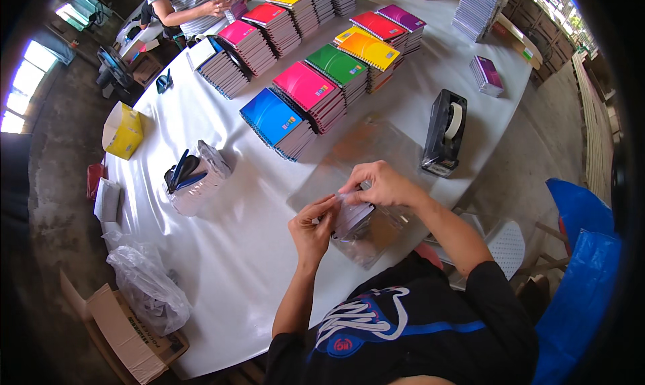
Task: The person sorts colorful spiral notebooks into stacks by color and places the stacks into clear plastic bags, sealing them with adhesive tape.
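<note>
Both hands work together at the near edge of the white table [222, 250]: the left hand [310, 227] and the right hand [379, 183] pinch with closed fingers a small stack of notebooks [353, 218] inside a clear plastic bag [376, 234]. Just beyond lies a pile of clear bags [363, 146], beside it a black tape dispenser [445, 131]. Farther, stacks of coloured notebooks [309, 93] stand in rows.

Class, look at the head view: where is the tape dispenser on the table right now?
The black tape dispenser stands on the white table, to the person's right, just beyond the right hand and right of the blue notebook stack.
</note>
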### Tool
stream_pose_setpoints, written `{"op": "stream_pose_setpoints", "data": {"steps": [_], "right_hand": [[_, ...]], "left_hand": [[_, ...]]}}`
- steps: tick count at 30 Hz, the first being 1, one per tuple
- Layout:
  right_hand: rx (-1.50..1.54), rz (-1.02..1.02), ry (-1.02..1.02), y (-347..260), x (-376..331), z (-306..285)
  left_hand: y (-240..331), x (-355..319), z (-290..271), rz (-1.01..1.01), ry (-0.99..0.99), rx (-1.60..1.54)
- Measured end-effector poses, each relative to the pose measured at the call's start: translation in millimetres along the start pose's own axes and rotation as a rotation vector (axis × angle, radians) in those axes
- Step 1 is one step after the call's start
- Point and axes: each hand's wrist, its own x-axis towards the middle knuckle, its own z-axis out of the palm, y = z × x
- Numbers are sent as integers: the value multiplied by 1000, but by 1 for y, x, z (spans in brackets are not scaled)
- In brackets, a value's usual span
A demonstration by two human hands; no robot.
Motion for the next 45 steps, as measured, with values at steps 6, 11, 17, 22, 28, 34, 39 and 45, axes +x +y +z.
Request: {"op": "stream_pose_setpoints", "data": {"steps": [6, 11, 17, 22, 28, 34, 39, 45], "right_hand": [[-583, -371, 251, -18, -20, 19], [-864, -358, 221, -29, -32, 19], [-116, -62, 180, -34, -65, -25], [-348, 486, 1024, 85, -131, -75], [536, 514, 986, 101, -100, -83], [1139, 391, 1105, 125, -96, -79], [696, 517, 1175, 77, -118, -44], [-947, 456, 1121, 97, -155, -13]], "left_hand": [[11, -1, -1, 327, 31, 566], [44, -12, -10, 335, -160, 657], [3, -26, -12, 680, -101, 861], [-2, -28, 2, 737, -21, 724], [-7, -25, 0, 771, -41, 697], [-16, -16, -4, 842, -101, 432], [-9, -22, 1, 734, -8, 326], [-13, -22, 7, 718, -38, 402]]}}
